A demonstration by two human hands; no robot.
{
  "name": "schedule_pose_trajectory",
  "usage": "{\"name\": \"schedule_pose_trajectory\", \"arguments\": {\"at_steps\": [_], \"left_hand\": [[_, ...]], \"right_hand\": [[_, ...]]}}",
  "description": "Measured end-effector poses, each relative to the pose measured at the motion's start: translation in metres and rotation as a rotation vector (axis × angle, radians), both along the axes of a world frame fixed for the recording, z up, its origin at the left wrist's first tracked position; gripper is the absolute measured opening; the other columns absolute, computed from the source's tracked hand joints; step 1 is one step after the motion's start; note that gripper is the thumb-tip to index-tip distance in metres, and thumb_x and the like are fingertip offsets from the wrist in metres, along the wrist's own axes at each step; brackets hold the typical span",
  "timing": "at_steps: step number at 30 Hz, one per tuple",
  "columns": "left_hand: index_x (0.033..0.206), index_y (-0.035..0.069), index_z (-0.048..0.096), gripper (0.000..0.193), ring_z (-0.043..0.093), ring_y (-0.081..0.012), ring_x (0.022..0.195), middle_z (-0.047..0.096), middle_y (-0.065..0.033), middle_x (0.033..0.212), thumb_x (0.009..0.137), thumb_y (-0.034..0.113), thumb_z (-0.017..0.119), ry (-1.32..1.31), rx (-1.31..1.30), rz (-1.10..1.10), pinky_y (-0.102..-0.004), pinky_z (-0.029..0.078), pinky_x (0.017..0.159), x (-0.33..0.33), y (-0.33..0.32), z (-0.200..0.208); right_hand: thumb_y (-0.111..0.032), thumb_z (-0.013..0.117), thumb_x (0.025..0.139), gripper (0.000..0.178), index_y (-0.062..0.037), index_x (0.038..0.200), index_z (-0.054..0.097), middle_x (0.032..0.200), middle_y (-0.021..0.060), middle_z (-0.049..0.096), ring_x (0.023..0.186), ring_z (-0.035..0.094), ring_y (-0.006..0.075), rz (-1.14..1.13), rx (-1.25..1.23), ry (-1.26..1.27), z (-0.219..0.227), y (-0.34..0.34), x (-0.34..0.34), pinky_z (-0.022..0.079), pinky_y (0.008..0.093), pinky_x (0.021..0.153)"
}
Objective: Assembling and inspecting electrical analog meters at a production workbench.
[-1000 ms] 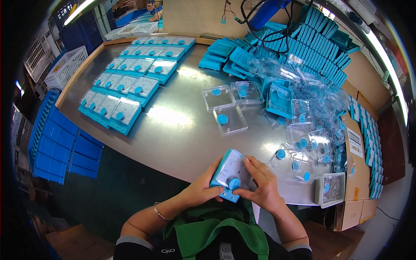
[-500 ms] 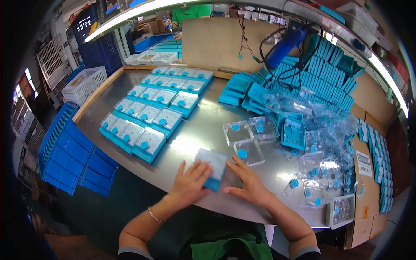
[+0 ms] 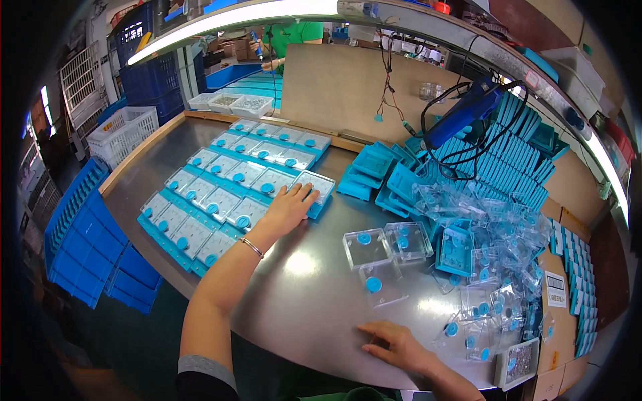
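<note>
A grey metal tabletop (image 3: 321,314) fills the middle. At five o'clock the right hand (image 3: 394,344) has its fingers loosely spread. Clear plastic covers with round blue knobs (image 3: 484,310) heap at four. Centrally, the left hand (image 3: 289,210) lays parted fingers over a square teal box with a clear cover (image 3: 324,194); I cannot tell whether it pinches. Matching boxes (image 3: 239,178) line up at nine.

I view a metal table (image 3: 321,321), its left bearing rows of teal boxes (image 3: 220,202). Clear covers (image 3: 382,292) and teal trays (image 3: 373,162) lie rightward.
</note>
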State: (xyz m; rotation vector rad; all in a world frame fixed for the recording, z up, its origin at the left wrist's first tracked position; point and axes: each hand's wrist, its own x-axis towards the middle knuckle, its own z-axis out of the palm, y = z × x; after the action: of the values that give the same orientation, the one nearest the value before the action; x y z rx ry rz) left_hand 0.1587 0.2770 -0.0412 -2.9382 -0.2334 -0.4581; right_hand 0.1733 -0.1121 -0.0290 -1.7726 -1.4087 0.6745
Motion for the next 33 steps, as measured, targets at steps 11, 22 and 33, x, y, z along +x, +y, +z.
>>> {"name": "schedule_pose_trajectory", "arguments": {"at_steps": [11, 22, 33], "left_hand": [[0.137, 0.012, 0.036, 0.048, 0.036, -0.0309, 0.132, 0.034, -0.0125, 0.146, 0.09, 0.013, 0.045, 0.092, 0.126, 0.133, -0.054, 0.031, 0.104, 0.129, 0.045, -0.012], [0.142, 0.007, 0.029, 0.07, 0.027, -0.0371, 0.135, 0.032, -0.0181, 0.145, 0.077, -0.005, 0.051, -0.356, -0.051, 0.214, -0.0451, 0.029, 0.107, 0.156, 0.109, -0.072], [0.132, 0.001, 0.043, 0.065, 0.033, -0.0371, 0.131, 0.036, -0.0197, 0.141, 0.068, -0.004, 0.055, -0.194, -0.441, -0.162, -0.0432, 0.026, 0.109, -0.012, -0.114, -0.016]], "right_hand": [[-0.016, 0.067, 0.083, 0.044, -0.0097, 0.125, 0.054, 0.117, 0.0162, 0.056, 0.098, 0.059, 0.0325, -0.023, -0.077, 0.131, 0.04, -0.035, -0.002, 0.049, 0.0403, 0.083], [-0.019, 0.065, 0.085, 0.041, -0.0082, 0.123, 0.055, 0.101, 0.0138, 0.062, 0.069, 0.061, 0.0264, -0.532, -0.115, 0.008, 0.08, -0.181, 0.069, 0.049, 0.0345, 0.065], [-0.026, 0.047, 0.089, 0.029, -0.0108, 0.108, 0.064, 0.122, 0.0172, 0.055, 0.107, 0.056, 0.0339, -1.755, -0.538, -0.875, 0.032, -0.452, 0.256, 0.046, 0.0455, 0.089]]}}
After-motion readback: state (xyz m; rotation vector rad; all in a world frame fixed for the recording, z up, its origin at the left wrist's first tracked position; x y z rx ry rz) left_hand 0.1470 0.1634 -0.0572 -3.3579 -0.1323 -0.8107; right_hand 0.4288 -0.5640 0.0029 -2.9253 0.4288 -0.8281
